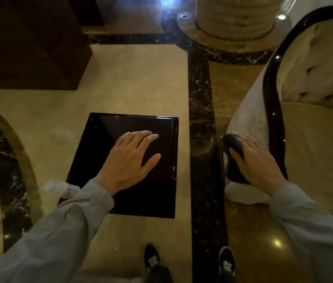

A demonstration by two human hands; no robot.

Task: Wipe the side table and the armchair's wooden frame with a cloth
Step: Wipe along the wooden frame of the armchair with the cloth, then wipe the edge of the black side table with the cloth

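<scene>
Polished beige marble floor (131,78) with dark veined bands lies under my view. My left hand (128,160) rests flat, fingers straight, on the glossy black square counter (104,139). My right hand (257,160) presses a dark, crumpled cloth (233,146) against the armchair's (315,78) curved, lacquered wooden frame (272,103), beside cream tufted upholstery.

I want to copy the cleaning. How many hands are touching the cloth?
1. The right hand presses the dark cloth onto the armchair's wooden frame. The left hand lies flat on the black side table, with no cloth under it that shows.
</scene>
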